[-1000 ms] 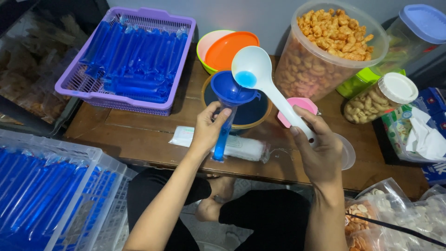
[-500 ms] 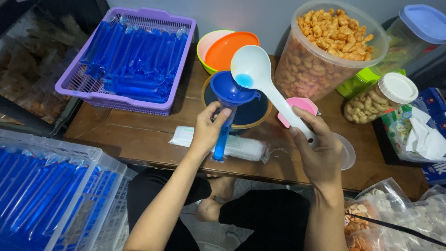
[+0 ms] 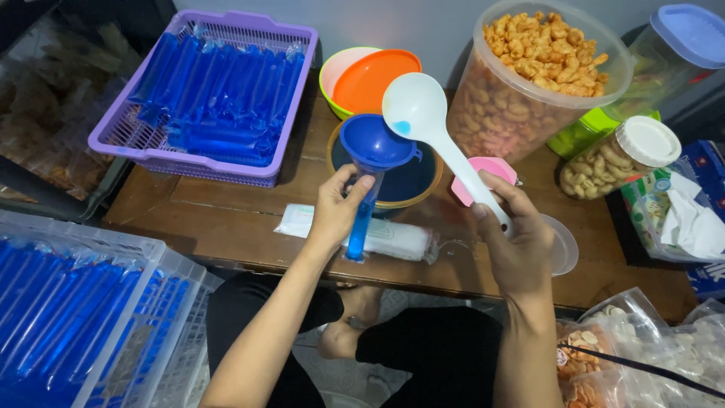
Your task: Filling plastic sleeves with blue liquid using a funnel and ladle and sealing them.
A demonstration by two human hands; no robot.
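Observation:
My left hand (image 3: 337,210) grips the stem of a blue funnel (image 3: 374,143) together with a narrow plastic tube bag (image 3: 359,230) partly filled with blue liquid. My right hand (image 3: 515,240) holds the handle of a white ladle (image 3: 418,110), its scoop tipped beside the funnel's rim with a little blue liquid left in it. Just behind the funnel sits a bowl (image 3: 408,181) of dark blue liquid on the wooden table (image 3: 226,219). A pack of empty clear bags (image 3: 393,239) lies under the tube.
A purple basket (image 3: 204,98) of filled blue tubes stands at back left, a white crate (image 3: 83,317) of more at my left. Stacked orange and green bowls (image 3: 368,75), a big tub of snacks (image 3: 540,72), a jar (image 3: 615,159), a pink lid (image 3: 489,170) and snack bags (image 3: 642,347) crowd the right.

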